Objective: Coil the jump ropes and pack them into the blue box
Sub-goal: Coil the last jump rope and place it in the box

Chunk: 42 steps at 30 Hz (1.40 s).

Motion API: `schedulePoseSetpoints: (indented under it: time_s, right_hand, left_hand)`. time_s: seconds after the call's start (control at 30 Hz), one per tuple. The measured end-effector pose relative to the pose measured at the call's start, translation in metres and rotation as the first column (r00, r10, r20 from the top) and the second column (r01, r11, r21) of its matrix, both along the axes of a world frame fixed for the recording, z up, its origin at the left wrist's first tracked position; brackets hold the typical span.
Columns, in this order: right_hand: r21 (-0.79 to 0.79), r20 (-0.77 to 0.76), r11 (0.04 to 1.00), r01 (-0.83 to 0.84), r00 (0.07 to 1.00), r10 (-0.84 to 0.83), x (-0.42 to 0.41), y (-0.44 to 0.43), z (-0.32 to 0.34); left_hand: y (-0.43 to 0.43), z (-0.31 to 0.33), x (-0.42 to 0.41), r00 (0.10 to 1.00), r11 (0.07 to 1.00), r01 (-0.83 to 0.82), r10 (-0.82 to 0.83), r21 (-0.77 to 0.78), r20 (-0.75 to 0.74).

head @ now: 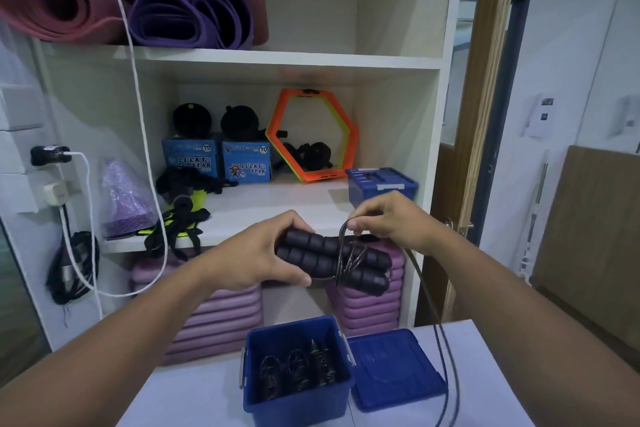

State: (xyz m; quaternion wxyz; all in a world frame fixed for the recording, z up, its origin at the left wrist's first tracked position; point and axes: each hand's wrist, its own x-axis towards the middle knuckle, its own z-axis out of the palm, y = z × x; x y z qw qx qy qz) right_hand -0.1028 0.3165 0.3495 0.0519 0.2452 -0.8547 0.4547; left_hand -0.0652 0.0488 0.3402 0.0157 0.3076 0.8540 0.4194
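My left hand (258, 253) grips the two black foam handles (332, 260) of a jump rope, held side by side in front of the shelf. Several turns of dark cord are wound around the handles. My right hand (388, 218) pinches a loop of the cord (343, 236) just above the handles. The loose rest of the rope (440, 340) hangs down to the right, past the table edge. Below my hands the open blue box (298, 395) stands on the white table (180, 395), holding several coiled ropes. Its blue lid (394, 371) lies flat beside it on the right.
A white shelf unit (277, 61) stands behind, with rolled mats on top, blue cartons (246, 163), an orange hexagon frame (311, 135), black straps and a second closed blue box (381, 184). Purple foam pads (214, 322) are stacked below. A white cable (138, 97) hangs at left.
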Motion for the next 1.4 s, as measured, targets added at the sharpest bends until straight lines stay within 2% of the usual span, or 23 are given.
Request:
schedulePoseSetpoints:
  time_s: [0.07, 0.13, 0.27, 0.33, 0.43, 0.5, 0.57, 0.63, 0.67, 0.7, 0.77, 0.87, 0.97, 1.03, 1.1, 1.17, 1.2, 1.27, 1.33, 1.4]
  right_hand:
    - [-0.124, 0.061, 0.992, -0.020, 0.998, 0.028, 0.000, 0.002, -0.015]
    - [-0.142, 0.020, 0.989, -0.032, 0.999, 0.035, 0.003, -0.004, -0.033]
    - [-0.335, 0.123, 0.942, 0.023, 0.992, 0.019, 0.007, -0.027, -0.066]
    - [-0.284, 0.152, 0.958, 0.036, 0.988, 0.008, 0.011, -0.037, -0.077]
    - [-0.108, 0.143, 0.994, -0.034, 0.988, 0.049, 0.019, -0.046, -0.094]
    - [-0.050, 0.152, 0.998, -0.045, 0.987, 0.052, 0.024, -0.049, -0.100]
    - [0.062, 0.092, 0.997, -0.036, 0.995, 0.030, 0.026, -0.051, -0.099]
    - [0.181, -0.054, 0.984, -0.003, 0.998, 0.013, 0.028, -0.052, -0.091]
    - [0.222, -0.125, 0.975, 0.032, 0.992, -0.004, 0.028, -0.052, -0.085]
    - [0.249, -0.186, 0.966, 0.069, 0.982, -0.022, 0.029, -0.051, -0.078]
    - [0.273, -0.283, 0.951, 0.144, 0.957, -0.064, 0.031, -0.047, -0.066]
    - [0.260, -0.422, 0.934, 0.246, 0.899, -0.119, 0.031, -0.042, -0.049]
    - [0.214, -0.426, 0.948, 0.234, 0.896, -0.125, 0.027, -0.035, -0.033]
    - [0.154, -0.317, 0.974, 0.168, 0.942, -0.112, 0.024, -0.027, -0.026]
    - [0.062, -0.145, 0.993, 0.104, 0.985, -0.094, 0.022, -0.019, -0.027]
    - [-0.114, -0.011, 0.993, 0.031, 0.999, -0.033, 0.020, -0.015, -0.039]
    - [-0.230, 0.040, 0.973, -0.006, 0.999, 0.015, 0.020, -0.017, -0.046]
    - [-0.340, 0.087, 0.940, 0.000, 0.996, 0.031, 0.021, -0.026, -0.061]
    - [-0.320, 0.109, 0.947, 0.030, 0.994, 0.006, 0.023, -0.038, -0.073]
    - [-0.235, 0.150, 0.972, 0.027, 0.989, 0.008, 0.025, -0.047, -0.084]
  left_hand:
    - [-0.001, 0.004, 0.007, 0.997, 0.990, 0.033, -0.042, 0.139, 0.068]
    - [-0.001, 0.006, 0.009, 0.995, 0.971, 0.032, -0.055, 0.237, 0.087]
    - [0.002, 0.002, 0.005, 0.994, 0.933, -0.098, 0.074, 0.347, 0.082]
    - [0.005, -0.003, -0.001, 0.984, 0.892, -0.179, 0.157, 0.415, 0.085]
    - [0.006, -0.010, -0.014, 0.950, 0.796, -0.300, 0.300, 0.525, 0.088]
    - [0.004, -0.013, -0.026, 0.890, 0.752, -0.386, 0.456, 0.535, 0.001]
    - [-0.003, -0.018, -0.038, 0.783, 0.777, -0.476, 0.588, 0.411, -0.204]
    - [-0.011, -0.025, -0.050, 0.703, 0.818, -0.554, 0.560, 0.155, -0.438]
    - [-0.013, -0.029, -0.053, 0.703, 0.818, -0.575, 0.501, 0.011, -0.506]
    - [-0.014, -0.032, -0.055, 0.725, 0.813, -0.572, 0.436, -0.112, -0.533]
    - [-0.014, -0.037, -0.054, 0.797, 0.826, -0.499, 0.320, -0.261, -0.512]
    - [-0.012, -0.035, -0.040, 0.922, 0.898, -0.299, 0.186, -0.322, -0.339]
    - [-0.007, -0.032, -0.013, 0.997, 0.972, -0.045, 0.029, -0.232, -0.075]
    - [-0.003, -0.029, 0.006, 0.997, 0.989, 0.068, -0.063, -0.131, 0.039]
    - [-0.003, -0.022, 0.023, 0.984, 0.990, 0.129, -0.136, 0.063, 0.116]
    - [-0.006, -0.016, 0.031, 0.981, 0.959, 0.097, -0.137, 0.267, 0.138]
    - [-0.007, -0.015, 0.032, 0.985, 0.941, 0.062, -0.111, 0.332, 0.131]
    - [-0.007, -0.014, 0.031, 0.994, 0.918, -0.004, -0.042, 0.397, 0.106]
    - [-0.007, -0.015, 0.026, 0.996, 0.903, -0.071, 0.038, 0.423, 0.086]
    - [-0.009, -0.018, 0.019, 0.987, 0.885, -0.158, 0.140, 0.438, 0.074]
